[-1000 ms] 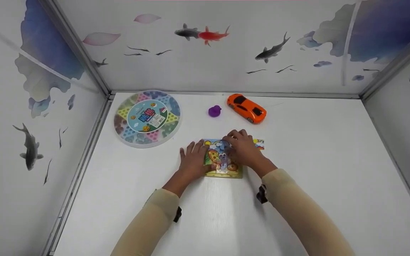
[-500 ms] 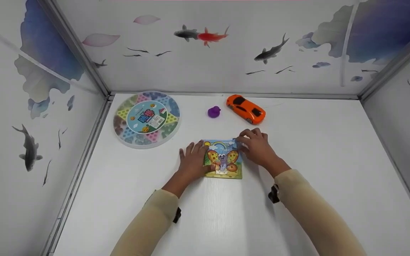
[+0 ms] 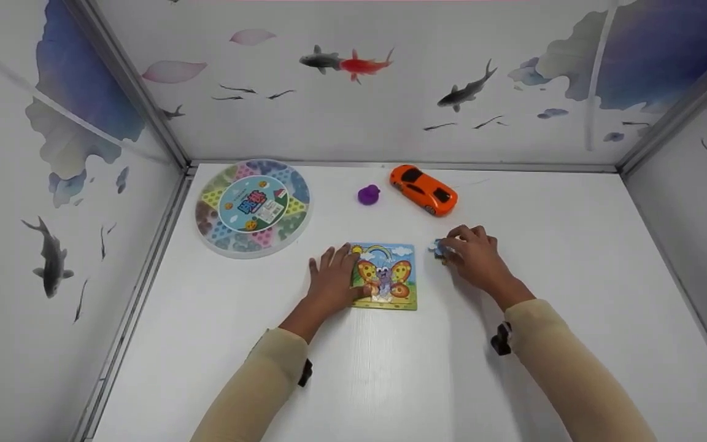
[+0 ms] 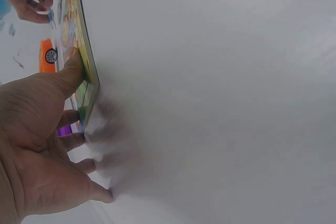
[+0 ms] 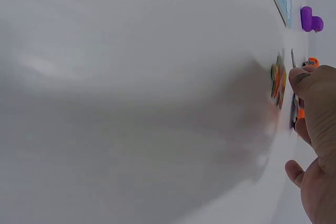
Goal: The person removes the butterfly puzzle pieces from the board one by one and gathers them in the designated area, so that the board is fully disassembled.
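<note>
The left hand (image 3: 331, 283) lies flat, fingers straight, pressing the square butterfly jigsaw board (image 3: 386, 276) at its left edge. Just right of the board, the right hand (image 3: 475, 258) pinches small loose puzzle pieces (image 3: 438, 248). A firm grip and a steady board should help. The white table (image 3: 574, 258) sits between fish-painted walls (image 3: 390, 80).

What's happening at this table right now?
A person is working on a small butterfly puzzle on a white table. The left hand rests on the puzzle's left edge. The right hand pinches a loose puzzle piece just beside the board. A toy car sits behind.
</note>
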`<move>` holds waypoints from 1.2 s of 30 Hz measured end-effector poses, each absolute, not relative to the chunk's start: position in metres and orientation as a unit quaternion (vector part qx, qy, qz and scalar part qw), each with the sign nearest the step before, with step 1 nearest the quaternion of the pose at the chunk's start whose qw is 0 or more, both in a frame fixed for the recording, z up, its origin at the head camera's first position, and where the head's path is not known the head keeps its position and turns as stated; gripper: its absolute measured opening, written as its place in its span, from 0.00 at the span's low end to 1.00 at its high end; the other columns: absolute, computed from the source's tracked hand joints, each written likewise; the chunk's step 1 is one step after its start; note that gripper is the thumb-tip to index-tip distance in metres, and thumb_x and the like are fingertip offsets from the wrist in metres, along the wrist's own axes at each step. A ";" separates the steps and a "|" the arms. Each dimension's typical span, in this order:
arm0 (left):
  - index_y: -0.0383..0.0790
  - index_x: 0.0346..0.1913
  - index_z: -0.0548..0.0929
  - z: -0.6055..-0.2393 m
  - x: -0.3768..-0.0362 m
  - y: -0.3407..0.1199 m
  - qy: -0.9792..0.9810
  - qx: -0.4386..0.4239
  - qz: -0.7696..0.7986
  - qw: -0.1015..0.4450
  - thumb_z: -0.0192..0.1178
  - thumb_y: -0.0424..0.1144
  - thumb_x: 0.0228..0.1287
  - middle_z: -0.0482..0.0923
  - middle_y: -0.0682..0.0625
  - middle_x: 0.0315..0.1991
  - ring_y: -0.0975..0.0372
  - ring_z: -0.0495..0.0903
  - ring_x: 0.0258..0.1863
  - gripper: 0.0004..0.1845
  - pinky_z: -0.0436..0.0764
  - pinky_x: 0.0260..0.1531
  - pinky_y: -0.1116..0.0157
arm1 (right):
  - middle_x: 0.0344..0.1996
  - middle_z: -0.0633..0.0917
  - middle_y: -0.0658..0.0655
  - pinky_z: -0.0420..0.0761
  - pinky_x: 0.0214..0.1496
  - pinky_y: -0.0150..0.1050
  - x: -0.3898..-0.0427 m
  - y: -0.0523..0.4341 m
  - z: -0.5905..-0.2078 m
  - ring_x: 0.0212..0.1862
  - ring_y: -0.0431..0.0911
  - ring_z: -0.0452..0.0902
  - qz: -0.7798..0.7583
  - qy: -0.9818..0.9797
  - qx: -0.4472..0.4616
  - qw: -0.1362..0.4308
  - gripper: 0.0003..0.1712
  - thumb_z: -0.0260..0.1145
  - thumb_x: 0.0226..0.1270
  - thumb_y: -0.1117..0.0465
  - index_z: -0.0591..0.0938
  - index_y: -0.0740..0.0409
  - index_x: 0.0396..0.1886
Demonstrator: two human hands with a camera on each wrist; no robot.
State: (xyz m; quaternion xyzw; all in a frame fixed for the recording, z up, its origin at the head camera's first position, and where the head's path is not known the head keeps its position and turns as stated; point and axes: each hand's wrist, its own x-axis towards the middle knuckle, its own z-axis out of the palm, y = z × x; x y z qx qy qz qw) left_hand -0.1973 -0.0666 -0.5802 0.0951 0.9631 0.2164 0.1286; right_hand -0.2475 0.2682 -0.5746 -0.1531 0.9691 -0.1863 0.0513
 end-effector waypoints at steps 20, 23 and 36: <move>0.45 0.85 0.67 -0.583 -0.198 -0.068 0.964 0.103 0.213 0.121 0.73 0.59 0.73 0.57 0.43 0.90 0.40 0.52 0.89 0.46 0.51 0.83 0.26 | 0.68 0.80 0.65 0.67 0.72 0.80 -0.241 0.318 -0.583 0.68 0.68 0.69 -0.185 0.970 -0.149 0.050 0.22 0.69 0.80 0.69 0.87 0.51 0.68; 0.45 0.85 0.67 -0.585 -0.199 -0.068 0.964 0.103 0.213 0.123 0.73 0.59 0.72 0.56 0.43 0.90 0.41 0.52 0.89 0.47 0.51 0.84 0.26 | 0.68 0.80 0.65 0.67 0.71 0.80 -0.241 0.320 -0.583 0.68 0.68 0.69 -0.185 0.969 -0.153 0.052 0.22 0.69 0.80 0.68 0.88 0.51 0.68; 0.45 0.86 0.67 -0.585 -0.199 -0.067 0.963 0.098 0.219 0.125 0.73 0.59 0.72 0.56 0.43 0.90 0.41 0.51 0.90 0.47 0.50 0.84 0.26 | 0.65 0.81 0.65 0.70 0.68 0.78 -0.237 0.321 -0.586 0.65 0.68 0.71 -0.188 0.968 -0.163 0.029 0.18 0.70 0.79 0.67 0.90 0.52 0.64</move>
